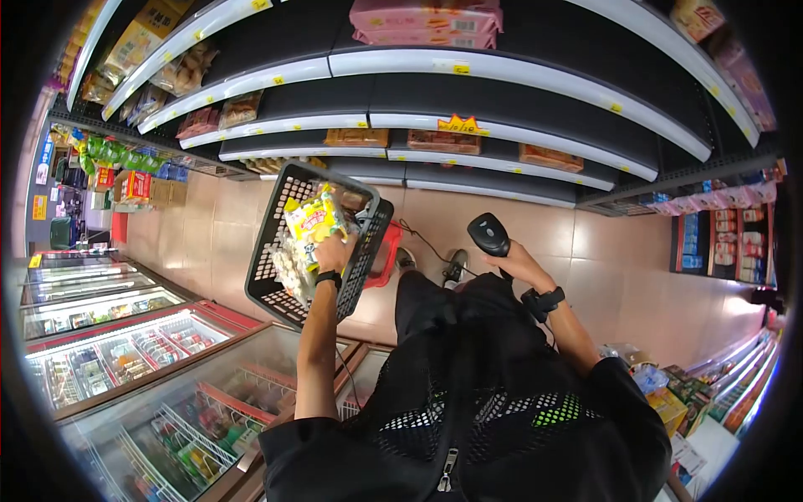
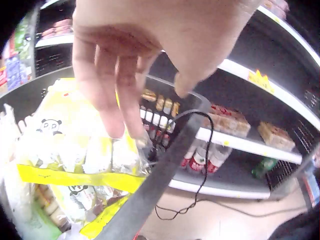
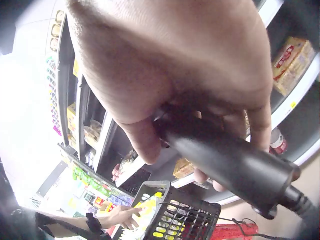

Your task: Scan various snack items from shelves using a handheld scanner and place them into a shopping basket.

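Note:
My left hand (image 1: 335, 251) reaches down into a dark plastic shopping basket (image 1: 361, 272). In the left wrist view its fingers (image 2: 102, 95) extend loosely over a yellow-and-clear snack bag (image 2: 75, 145) printed with a panda, the fingertips right at the bag and the thumb apart. More clear packets lie under and beside this bag. My right hand (image 1: 525, 266) grips a black handheld barcode scanner (image 1: 488, 234), its head pointing up and forward. The right wrist view shows the fingers wrapped round the scanner handle (image 3: 225, 160), with a cable leaving its end.
Shelves (image 1: 502, 67) with a few packages curve across the front. Something red (image 1: 385, 255) stands beneath the basket. Glass-topped freezers (image 1: 201, 410) run along the left. A black cable (image 2: 205, 170) loops near the basket. Boxes (image 1: 669, 402) are stacked at the right.

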Motion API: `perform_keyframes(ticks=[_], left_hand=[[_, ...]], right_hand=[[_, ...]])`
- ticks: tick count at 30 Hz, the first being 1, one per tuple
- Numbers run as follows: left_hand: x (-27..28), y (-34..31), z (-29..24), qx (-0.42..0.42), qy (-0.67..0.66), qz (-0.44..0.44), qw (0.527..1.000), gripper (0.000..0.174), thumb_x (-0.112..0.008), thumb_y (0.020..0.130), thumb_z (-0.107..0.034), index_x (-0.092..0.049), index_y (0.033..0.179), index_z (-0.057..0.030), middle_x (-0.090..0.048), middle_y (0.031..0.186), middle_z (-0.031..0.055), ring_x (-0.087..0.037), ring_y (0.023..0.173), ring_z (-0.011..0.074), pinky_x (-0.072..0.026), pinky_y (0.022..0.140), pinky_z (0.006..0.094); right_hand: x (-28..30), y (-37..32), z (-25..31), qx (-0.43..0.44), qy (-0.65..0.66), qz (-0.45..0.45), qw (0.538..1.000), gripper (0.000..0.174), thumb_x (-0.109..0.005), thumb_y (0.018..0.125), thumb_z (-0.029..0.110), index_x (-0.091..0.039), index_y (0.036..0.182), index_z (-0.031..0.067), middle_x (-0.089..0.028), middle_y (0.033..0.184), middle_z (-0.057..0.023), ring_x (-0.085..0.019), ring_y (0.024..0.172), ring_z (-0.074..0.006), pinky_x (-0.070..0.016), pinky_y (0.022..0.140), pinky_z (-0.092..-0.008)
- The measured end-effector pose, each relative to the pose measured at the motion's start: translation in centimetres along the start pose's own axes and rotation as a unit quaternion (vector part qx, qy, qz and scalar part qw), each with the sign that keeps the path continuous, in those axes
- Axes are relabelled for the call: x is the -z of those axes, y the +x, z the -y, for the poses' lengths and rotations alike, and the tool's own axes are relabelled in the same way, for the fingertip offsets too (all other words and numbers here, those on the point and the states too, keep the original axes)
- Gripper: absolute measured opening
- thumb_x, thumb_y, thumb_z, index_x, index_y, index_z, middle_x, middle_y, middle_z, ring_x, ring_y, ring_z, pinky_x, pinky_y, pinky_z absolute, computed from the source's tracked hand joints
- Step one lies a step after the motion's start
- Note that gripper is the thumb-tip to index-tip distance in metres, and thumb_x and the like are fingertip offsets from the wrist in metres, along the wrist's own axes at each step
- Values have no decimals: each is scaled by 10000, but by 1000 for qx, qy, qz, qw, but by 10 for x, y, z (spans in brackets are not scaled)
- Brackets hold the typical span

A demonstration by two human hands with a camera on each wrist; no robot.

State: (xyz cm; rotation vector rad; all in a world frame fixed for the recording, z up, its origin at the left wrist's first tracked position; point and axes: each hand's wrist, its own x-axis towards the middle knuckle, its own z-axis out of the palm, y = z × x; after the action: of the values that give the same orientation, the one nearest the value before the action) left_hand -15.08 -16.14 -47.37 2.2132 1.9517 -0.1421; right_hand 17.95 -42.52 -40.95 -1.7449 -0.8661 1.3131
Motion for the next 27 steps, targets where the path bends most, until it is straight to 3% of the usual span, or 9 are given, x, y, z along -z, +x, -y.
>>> perform_keyframes(ticks=[2, 4, 8, 10, 11, 12, 18, 23, 27], left_hand=[[-3, 14, 26, 97, -54, -27, 993, 596, -546, 823, -537, -499, 1199, -78, -663, 887, 219, -636, 838, 404, -493, 734, 478], [-22, 29, 53, 101, -67, -32, 992, 759, -594, 790, -537, -364, 1296, -21, -643, 936, 224, -637, 824, 404, -492, 716, 495], [-58, 51, 60, 146, -79, 63, 984, 960, -630, 726, -613, -245, 1394, -40, -556, 1141, 262, -591, 977, 410, -472, 810, 473], [-63, 49, 42, 209, -81, 13, 975, 1145, -644, 658, -694, -111, 1453, -65, -364, 1339, 289, -439, 1184, 425, -388, 933, 528], [-65, 47, 34, 237, -169, -8, 957, 1329, -662, 562, -765, -10, 1454, -27, -106, 1379, 444, -162, 1329, 487, -191, 1047, 563], [-71, 52, 35, 255, -147, 9, 956, 1336, -644, 554, -790, 24, 1465, -79, -51, 1429, 394, -72, 1367, 459, -84, 1052, 619], [-74, 57, 41, 261, -96, -21, 960, 1263, -602, 575, -811, -24, 1479, -146, -91, 1484, 285, -98, 1374, 431, -121, 997, 697], [-86, 63, 82, 230, -112, -120, 959, 1096, -521, 686, -784, -206, 1433, -46, -318, 1398, 234, -332, 1278, 369, -324, 954, 589], [-69, 65, 114, 271, -93, -89, 954, 1060, -617, 698, -694, -251, 1384, 27, -461, 1289, 252, -470, 1169, 381, -388, 908, 545]], right_hand=[[-4, 0, -7, -10, 8, 2, 1000, 279, -702, 806, 220, -595, 936, -4, -601, 773, -29, -555, 726, -108, -453, 666, -271], [-4, -5, -3, -61, -7, 15, 998, 428, -717, 787, 223, -593, 1130, -2, -655, 1032, -121, -598, 978, -182, -445, 856, -303], [-17, -22, -4, -97, 19, -6, 995, 420, -715, 784, 212, -595, 1126, -1, -655, 1034, -120, -600, 976, -186, -447, 859, -305], [-24, -26, -12, -37, 11, -46, 998, 316, -711, 804, 213, -600, 1002, -7, -625, 855, -32, -555, 799, -105, -458, 731, -274], [-24, -37, -15, -55, 4, -54, 997, 316, -711, 804, 213, -600, 1002, -7, -625, 855, -32, -555, 799, -105, -458, 731, -274], [-26, -41, -16, -72, -8, -49, 996, 356, -711, 790, 204, -599, 1054, -5, -641, 941, -76, -579, 882, -149, -454, 798, -293], [-46, -58, -7, -90, -11, -94, 991, 396, -709, 781, 203, -599, 1097, -8, -664, 1007, -121, -612, 946, -199, -453, 849, -308], [-71, -53, 26, -114, -1, -79, 990, 350, -711, 804, 219, -592, 1036, -15, -631, 921, -49, -545, 854, -117, -450, 782, -281], [-94, -45, 32, -50, 13, -74, 996, 365, -703, 790, 231, -608, 1068, 16, -668, 960, -130, -624, 907, -211, -459, 820, -318]])
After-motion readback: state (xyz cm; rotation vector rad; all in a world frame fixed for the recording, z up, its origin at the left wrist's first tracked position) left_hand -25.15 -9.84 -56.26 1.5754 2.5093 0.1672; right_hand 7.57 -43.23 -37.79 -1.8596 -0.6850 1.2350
